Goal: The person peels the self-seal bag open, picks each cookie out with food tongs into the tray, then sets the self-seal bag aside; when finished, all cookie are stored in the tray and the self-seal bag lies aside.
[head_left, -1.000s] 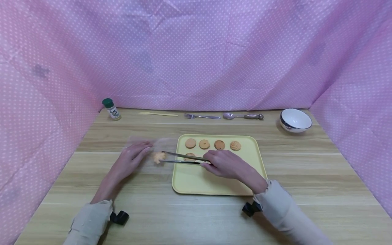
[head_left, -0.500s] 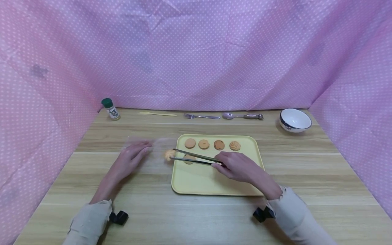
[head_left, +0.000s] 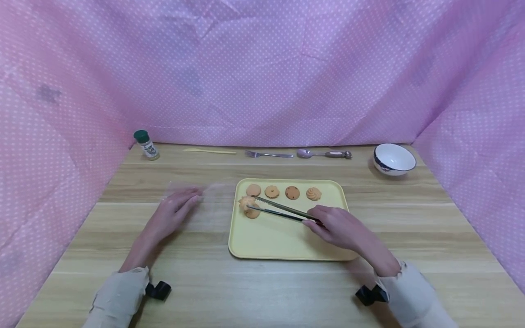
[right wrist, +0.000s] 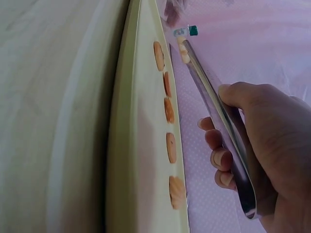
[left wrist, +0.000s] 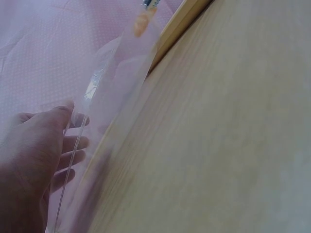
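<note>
My right hand point(head_left: 336, 228) grips metal tongs point(right wrist: 218, 109). Their tips pinch a pale, ridged, flower-shaped cookie point(head_left: 246, 202), raised above the left part of the yellow tray point(head_left: 262, 243). In the head view it overlaps a chip-dotted cookie point(head_left: 252, 212) lying on the tray. Behind is a row: a plain round cookie point(head_left: 253, 189), a flower cookie point(head_left: 272, 192), a chip cookie point(head_left: 292, 192) and a swirled cookie point(head_left: 313, 193). Left of the tray, my left hand point(left wrist: 39, 145) holds the side of a clear plastic container point(left wrist: 114, 82), fingers showing through its wall.
Along the table's back edge stand a green-capped seasoning jar point(head_left: 147, 146), then a pale yellow knife point(head_left: 210, 151), a fork point(head_left: 268, 154), a spoon point(head_left: 324, 154) and a white bowl point(head_left: 394, 159). Pink dotted cloth point(head_left: 262, 91) encloses the back and sides.
The tongs have carried the pale cookie rightward from over the clear container to above the tray, my right hand drawing right with them. My left hand has kept its place.
</note>
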Demonstrator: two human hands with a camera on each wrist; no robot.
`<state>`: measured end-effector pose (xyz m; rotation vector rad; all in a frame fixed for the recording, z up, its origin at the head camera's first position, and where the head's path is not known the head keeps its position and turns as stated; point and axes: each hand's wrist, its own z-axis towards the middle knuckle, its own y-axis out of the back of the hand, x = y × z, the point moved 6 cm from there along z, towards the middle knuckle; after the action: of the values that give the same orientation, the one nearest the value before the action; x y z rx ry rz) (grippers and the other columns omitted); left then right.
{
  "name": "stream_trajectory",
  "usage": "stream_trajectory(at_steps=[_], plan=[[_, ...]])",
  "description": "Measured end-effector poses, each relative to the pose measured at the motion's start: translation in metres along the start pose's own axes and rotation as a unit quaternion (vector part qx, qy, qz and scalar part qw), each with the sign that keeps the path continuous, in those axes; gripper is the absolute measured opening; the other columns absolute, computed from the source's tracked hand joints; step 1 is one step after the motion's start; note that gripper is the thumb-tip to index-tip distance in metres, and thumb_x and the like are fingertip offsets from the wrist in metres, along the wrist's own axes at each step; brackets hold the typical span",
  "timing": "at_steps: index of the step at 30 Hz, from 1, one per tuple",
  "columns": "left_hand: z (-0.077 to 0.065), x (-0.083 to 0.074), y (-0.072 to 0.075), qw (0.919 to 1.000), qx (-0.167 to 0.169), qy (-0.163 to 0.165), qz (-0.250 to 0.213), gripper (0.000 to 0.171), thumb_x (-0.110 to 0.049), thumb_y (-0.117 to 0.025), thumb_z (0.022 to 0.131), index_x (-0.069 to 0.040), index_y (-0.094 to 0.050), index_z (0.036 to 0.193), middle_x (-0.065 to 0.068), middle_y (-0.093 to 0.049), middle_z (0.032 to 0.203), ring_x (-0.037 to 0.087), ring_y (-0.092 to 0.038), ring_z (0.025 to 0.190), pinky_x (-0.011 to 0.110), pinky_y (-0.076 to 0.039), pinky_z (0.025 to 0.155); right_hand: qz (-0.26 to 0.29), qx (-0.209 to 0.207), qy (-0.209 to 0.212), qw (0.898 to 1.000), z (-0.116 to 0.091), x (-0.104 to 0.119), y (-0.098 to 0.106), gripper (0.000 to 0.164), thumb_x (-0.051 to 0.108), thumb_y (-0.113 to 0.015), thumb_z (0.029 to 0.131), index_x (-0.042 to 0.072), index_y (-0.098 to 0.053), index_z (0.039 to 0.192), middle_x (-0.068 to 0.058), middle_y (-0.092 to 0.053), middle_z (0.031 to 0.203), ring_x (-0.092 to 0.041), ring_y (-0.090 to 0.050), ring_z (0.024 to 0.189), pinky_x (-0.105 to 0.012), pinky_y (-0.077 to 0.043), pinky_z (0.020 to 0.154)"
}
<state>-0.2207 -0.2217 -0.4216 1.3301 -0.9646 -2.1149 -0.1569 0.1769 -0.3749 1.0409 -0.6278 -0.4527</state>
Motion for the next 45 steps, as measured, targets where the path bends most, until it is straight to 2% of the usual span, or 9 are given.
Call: stream_trajectory(at_steps=[8,14,25,45], plan=[[-0.003,0.001,0.001,1.0000,-0.003,-0.001,0.002,0.036,-0.029,-0.054,0.111,-0.005,-0.070,0.131,0.017,-0.061,0.143,0.040,-0.051,0.136,0.063,-0.038,0.112,-0.003,-0.040,0.001,0.999,-0.026,-0.008,0.007,0.010,0.012,-0.073,0.096,0.012,-0.065,0.092,0.011,-0.056,0.078,0.000,-0.048,0.067,-0.024,-0.048,0.055],[-0.003,0.000,0.001,1.0000,-0.003,-0.007,-0.001,0.035,-0.028,-0.054,0.111,-0.004,-0.071,0.130,0.018,-0.061,0.142,0.041,-0.051,0.136,0.064,-0.038,0.112,-0.001,-0.035,-0.029,0.999,-0.040,-0.012,0.011,0.009,0.010,-0.075,0.094,0.011,-0.067,0.093,0.013,-0.055,0.077,0.002,-0.046,0.066,-0.022,-0.045,0.053],[0.001,-0.002,0.001,0.9997,-0.006,-0.022,0.006,0.033,-0.024,-0.055,0.110,-0.004,-0.071,0.130,0.016,-0.063,0.140,0.038,-0.053,0.134,0.061,-0.039,0.113,-0.018,-0.025,-0.051,0.998,-0.055,-0.015,0.010,0.011,0.008,-0.077,0.092,0.013,-0.066,0.092,0.014,-0.055,0.078,0.002,-0.047,0.067,-0.023,-0.047,0.054],[-0.001,-0.001,0.000,0.9999,-0.004,-0.015,0.005,0.034,-0.028,-0.054,0.111,-0.006,-0.071,0.130,0.015,-0.064,0.139,0.037,-0.053,0.134,0.060,-0.039,0.113,-0.010,-0.011,-0.078,0.997,-0.067,-0.016,0.006,0.015,0.009,-0.077,0.092,0.016,-0.065,0.091,0.017,-0.051,0.076,0.003,-0.045,0.066,-0.022,-0.044,0.053]])
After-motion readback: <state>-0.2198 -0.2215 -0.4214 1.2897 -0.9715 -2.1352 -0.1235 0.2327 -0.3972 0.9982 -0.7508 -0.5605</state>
